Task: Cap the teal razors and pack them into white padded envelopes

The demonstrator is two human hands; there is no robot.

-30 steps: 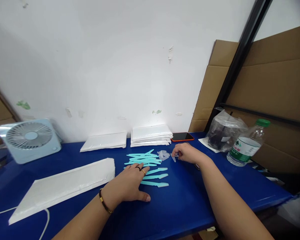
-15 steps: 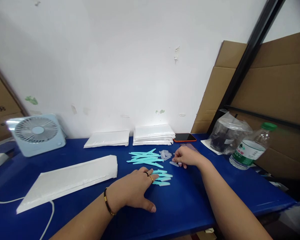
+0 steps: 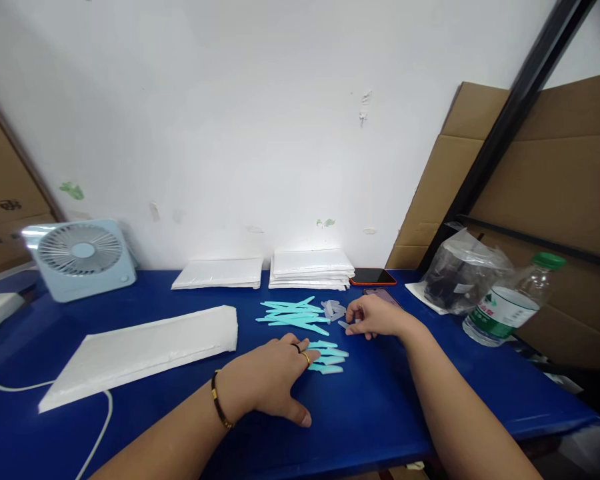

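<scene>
My left hand (image 3: 275, 375) lies palm down over the table with fingers spread. Its fingertips rest on the left ends of a small row of turquoise eyebrow razors (image 3: 333, 361). Just beyond, a crisscrossed pile of more turquoise razors (image 3: 290, 313) lies on the blue tabletop. Small translucent blade caps (image 3: 334, 310) sit in a heap to the right of that pile. My right hand (image 3: 373, 317) is curled beside the heap, its thumb and forefinger closed at the end of a single translucent cap (image 3: 343, 324). The palm hides part of that grip.
White padded envelopes (image 3: 310, 267) are stacked against the wall, and another padded envelope (image 3: 145, 353) lies at the left. A fan (image 3: 84, 260) stands far left with a white cable (image 3: 103, 427). Phones (image 3: 373, 277), a bagged cup (image 3: 460, 273) and a water bottle (image 3: 510, 300) are right.
My right hand has shifted slightly left, its thumb and forefinger coming onto the single cap. My left hand stays on the row of razors. The view has turned a little.
</scene>
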